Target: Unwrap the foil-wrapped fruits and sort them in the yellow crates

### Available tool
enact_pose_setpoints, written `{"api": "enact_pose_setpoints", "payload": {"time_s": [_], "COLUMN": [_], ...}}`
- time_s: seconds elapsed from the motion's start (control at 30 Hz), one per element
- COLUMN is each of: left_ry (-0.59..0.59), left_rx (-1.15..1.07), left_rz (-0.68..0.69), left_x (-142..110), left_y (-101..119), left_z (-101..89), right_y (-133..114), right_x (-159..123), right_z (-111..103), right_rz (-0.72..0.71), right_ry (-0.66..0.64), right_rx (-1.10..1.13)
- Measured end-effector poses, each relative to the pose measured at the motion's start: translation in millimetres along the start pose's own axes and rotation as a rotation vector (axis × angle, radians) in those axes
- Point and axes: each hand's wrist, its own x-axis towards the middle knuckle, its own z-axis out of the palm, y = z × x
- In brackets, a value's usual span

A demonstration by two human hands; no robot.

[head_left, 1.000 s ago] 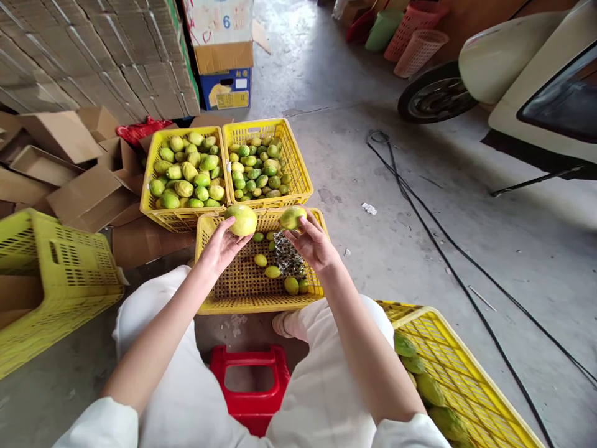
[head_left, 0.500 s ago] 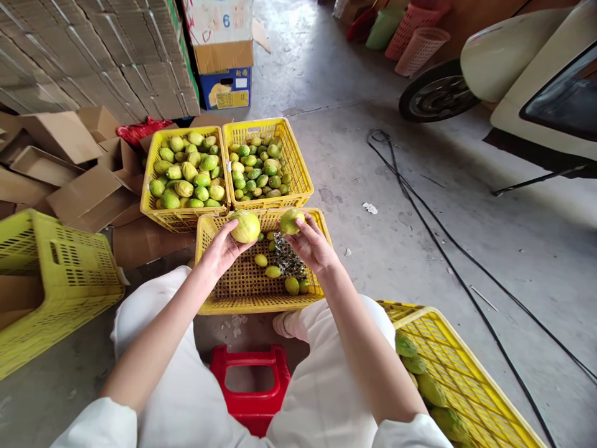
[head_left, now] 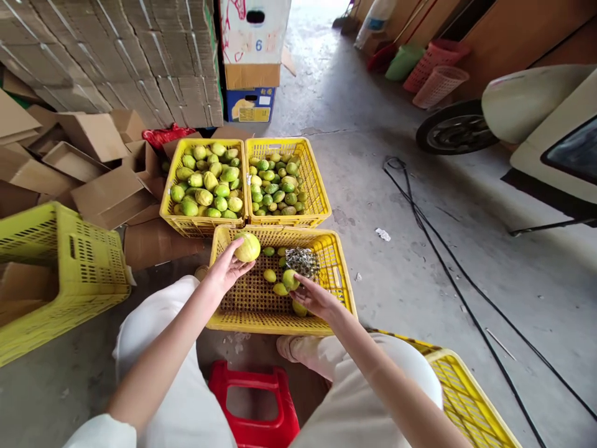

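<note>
Standing on grey flr (head_left: 392, 292): yel. crates (head_left: 275, 323)

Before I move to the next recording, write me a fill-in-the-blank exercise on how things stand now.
The larger held fruit is in the ____ hand.
The right hand holds a smaller fruit over a plastic crate coloured ____.
The stool between the legs is ____ in colour.
The number on the white carton is ____.
Missing words: left; yellow; red; 6.

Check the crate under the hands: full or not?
Not full: the crate holds a few scattered fruits and some crinkled shiny material, with its perforated floor showing on the left.
</note>
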Motion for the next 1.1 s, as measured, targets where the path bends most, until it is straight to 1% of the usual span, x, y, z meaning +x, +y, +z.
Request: {"api": "enact_pose_setpoints", "payload": {"time_s": [0.07, 0.1, 0.17, 0.23, 0.3, 0.37, 0.43, 0.47, 0.5, 0.53, 0.57, 0.63, 0.77, 0.83, 0.9, 0.97, 1.03, 1.1], "left_ry": [0.033, 0.044, 0.066, 0.099, 0.145, 0.167, 0.158, 0.149, 0.143, 0.143, 0.143, 0.144, 0.162, 0.207, 0.299, 0.387, 0.438, 0.470], "left_rx": [-0.005, -0.009, -0.008, 0.004, 0.024, 0.046, 0.068, 0.078, 0.087, 0.094, 0.101, 0.107, 0.111, 0.093, 0.067, 0.059, 0.059, 0.054], "left_rz": [-0.015, -0.018, -0.009, 0.004, 0.020, 0.046, 0.073, 0.079, 0.076, 0.066, 0.056, 0.044, 0.053, 0.079, 0.084, 0.051, 0.074, 0.158], "left_x": [1.6, 2.3, 3.8, 6.1, 9.5, 13.1, 16.2, 17.5, 18.7, 19.8, 20.9, 23.5, 28.6, 31.0, 34.4, 40.6, 50.7, 64.5], "left_y": [4.6, 6.7, 10.2, 12.4, 13.1, 12.2, 10.1, 8.8, 7.4, 5.9, 4.3, 0.6, -13.6, -25.1, -36.0, -40.0, -31.2, -7.3], "left_z": [-5.9, -8.8, -14.0, -17.8, -19.6, -19.8, -18.9, -18.2, -17.6, -17.1, -16.7, -16.6, -22.0, -29.2, -39.0, -48.6, -54.1, -53.1], "right_y": [6.0, 5.5, -4.6, -28.1, -62.8, -100.6, -130.3, -138.6, -141.3, -138.2, -129.3, -97.2, -7.3, 33.8, 67.4, 94.1, 116.0, 134.0], "right_x": [14.7, 23.8, 45.2, 68.9, 91.4, 109.7, 122.5, 126.5, 129.0, 129.8, 129.0, 122.8, 95.7, 77.8, 61.5, 51.1, 49.3, 55.1], "right_z": [6.7, 12.3, 28.9, 52.7, 81.3, 109.5, 130.5, 136.7, 139.4, 138.6, 134.5, 118.0, 68.2, 43.7, 22.6, 5.5, -7.4, -16.4], "right_rz": [0.054, 0.054, 0.021, -0.031, -0.099, -0.197, -0.310, -0.359, -0.406, -0.437, -0.451, -0.418, -0.318, -0.305, -0.347, -0.420, -0.492, -0.654], "right_ry": [0.030, 0.034, 0.026, 0.006, -0.019, -0.043, -0.067, -0.073, -0.072, -0.066, -0.055, -0.031, 0.018, 0.039, 0.079, 0.137, 0.208, 0.288], "right_rx": [-0.034, -0.047, -0.061, -0.060, -0.046, -0.014, 0.016, 0.011, -0.020, -0.063, -0.114, -0.204, -0.440, -0.577, -0.698, -0.791, -0.907, -1.217]}}
